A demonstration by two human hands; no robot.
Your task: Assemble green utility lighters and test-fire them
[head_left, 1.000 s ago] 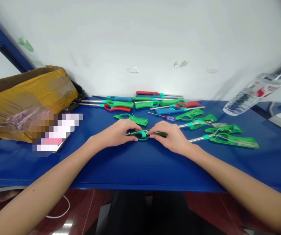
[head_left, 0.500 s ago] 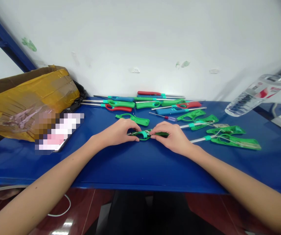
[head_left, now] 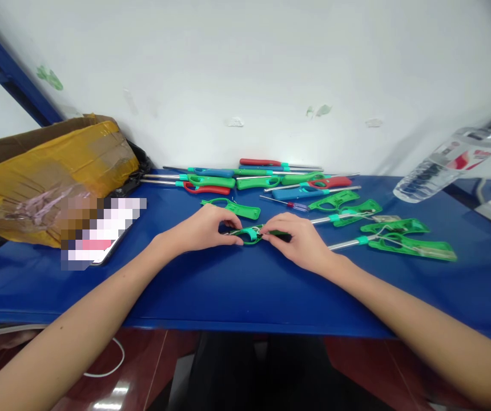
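We see almost no change over the last second: an open green plastic lighter casing [head_left: 254, 242] lies in the same spot on the blue table [head_left: 228, 297], between our two hands. The one small difference is that the fingertips of our left hand [head_left: 205, 229] sit slightly further back, so a little more of the casing shows. We judge this a fine adjustment of grip, with the work held at one delicate point.

Our left thumb and fingers are clamped on the casing's left end. Our right hand [head_left: 299, 237] pinches its middle, just beside a teal plastic trigger piece [head_left: 251, 233]; we cannot tell which small part those fingertips grip. A loose green plastic half-shell [head_left: 248, 210] rests just behind. Near it lies a screwdriver with a clear purple handle [head_left: 299, 206], and opened green lighters with metal tubes [head_left: 417, 250] lie to our right.
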